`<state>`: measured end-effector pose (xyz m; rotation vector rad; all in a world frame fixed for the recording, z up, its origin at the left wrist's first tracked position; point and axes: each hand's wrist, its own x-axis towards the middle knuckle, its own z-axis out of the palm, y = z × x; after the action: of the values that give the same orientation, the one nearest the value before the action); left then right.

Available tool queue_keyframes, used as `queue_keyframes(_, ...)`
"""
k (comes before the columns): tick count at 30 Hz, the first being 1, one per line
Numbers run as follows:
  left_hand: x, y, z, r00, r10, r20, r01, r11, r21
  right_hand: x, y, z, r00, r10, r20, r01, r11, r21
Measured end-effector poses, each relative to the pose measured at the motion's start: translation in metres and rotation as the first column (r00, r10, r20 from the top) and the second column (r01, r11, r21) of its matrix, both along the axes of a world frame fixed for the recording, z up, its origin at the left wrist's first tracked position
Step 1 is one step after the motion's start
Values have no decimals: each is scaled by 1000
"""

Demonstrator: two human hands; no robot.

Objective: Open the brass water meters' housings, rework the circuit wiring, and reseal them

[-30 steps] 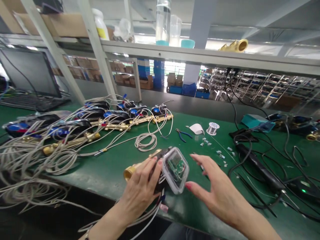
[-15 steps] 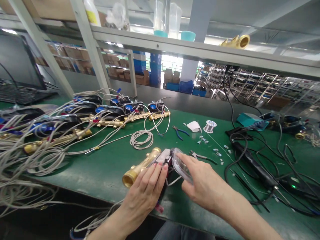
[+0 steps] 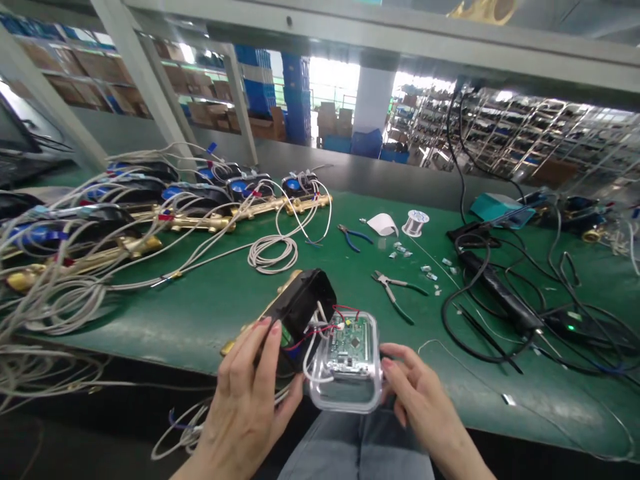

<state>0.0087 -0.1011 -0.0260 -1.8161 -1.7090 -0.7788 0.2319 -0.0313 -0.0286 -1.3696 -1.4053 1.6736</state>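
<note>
while steadying a black housing (image 3: 300, 300) with the left hand (image 3: 245, 387), pinches the right wall of a clear case (image 3: 350, 399) between the thumb and fingers of the right hand (image 3: 420, 393). lays the left fingers almost side by side along the housing's plastic, slightly parted at the tips, with the thumb set apart lower down; cannot tell the force of the press. holds the case just right of the housing, at the front edge of the smooth green bench (image 3: 200, 333), partly above the lap. tips the boxy, matte housing at a slant, with a rounded brass body (image 3: 230, 348) mostly hidden behind. shows, inside the glossy, round-cornered case, a flat green circuit board (image 3: 350, 340), dotted with small parts and a square dark chip. joins housing and case by thin red wires (image 3: 345, 308) and a thicker, bent white cable (image 3: 311, 363).

farther off on the bench, has grey-and-green pliers (image 3: 395, 285) lying with handles spread, slim blue pliers (image 3: 355, 237), a curled sheet of paper (image 3: 383, 224) and a round spool (image 3: 415, 223) of silvery wire. to the left, bears a smooth coil (image 3: 273, 253) of pale cable near cast brass pipes (image 3: 200, 220); to the right, a black, rod-shaped soldering iron (image 3: 500, 293) among looping cords.
</note>
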Motion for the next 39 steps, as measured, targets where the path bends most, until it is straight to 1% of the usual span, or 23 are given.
queue_keyframes(2, 6, -2, 4, 999, -1, 54, 2, 1000, -31, -1, 5, 0, 998, 54, 21, -53, 998, -43)
queue_keyframes(4, 12, -4, 7, 996, 15, 83, -12, 999, -35, -4, 10, 1, 994, 105, 3, -105, 992, -73)
queue_keyframes(6, 18, -8, 8, 998, 47, 46, -48, 999, 20, -8, 13, 2, 988, 149, -33, -152, 983, -105)
queue_keyframes(7, 21, -11, 8, 999, 39, 9, -39, 998, 45, -10, 13, 3, 985, 163, -52, -168, 978, -124)
queue_keyframes(8, 24, -13, 8, 1000, -2, -24, 3, 999, 51, -11, 12, 3, 983, 168, -68, -176, 974, -139)
queue_keyframes(9, 28, -16, 8, 997, -68, -44, 69, 997, 31, -12, 11, 2, 983, 167, -79, -177, 973, -151)
queue_keyframes(11, 33, -20, 5, 978, -207, -20, 206, 977, -49, -12, 6, 1, 984, 144, -107, -159, 975, -155)
queue_keyframes(12, 36, -21, 4, 970, -242, 13, 242, 966, -88, -11, 3, 1, 984, 127, -126, -145, 978, -150)
queue_keyframes(13, 38, -22, 2, 969, -244, 39, 247, 962, -117, -11, -1, 0, 983, 103, -149, -125, 981, -146)
queue_keyframes(17, 44, -23, -6, 986, -148, 72, 160, 964, -212, -8, -15, -1, 978, -25, -207, -7, 988, -152)
queue_keyframes(20, 47, -22, -6, 991, -113, 75, 126, 970, -208, -6, -24, -1, 977, -98, -187, 71, 987, -144)
queue_keyframes(25, 51, -17, -2, 989, -100, 111, 121, 972, -203, -3, -33, -7, 981, -81, -176, 60, 991, -119)
queue_keyframes(28, 55, -14, -2, 983, -77, 164, 109, 975, -196, -4, -38, -10, 980, -110, -166, 88, 987, -134)
queue_keyframes(32, 63, -11, -6, 967, -24, 255, 86, 968, -237, -10, -42, -11, 974, -159, -163, 131, 976, -172)
queue_keyframes(34, 64, -11, -9, 971, -1, 239, 60, 969, -238, -13, -43, -13, 971, -172, -165, 142, 973, -183)
queue_keyframes(36, 62, -11, -15, 981, -6, 193, 49, 975, -219, -15, -44, -18, 973, -155, -171, 121, 973, -195)
queue_keyframes(39, 56, -13, -31, 986, -78, 147, 98, 986, -132, -12, -42, -23, 986, -68, -154, 40, 983, -180)
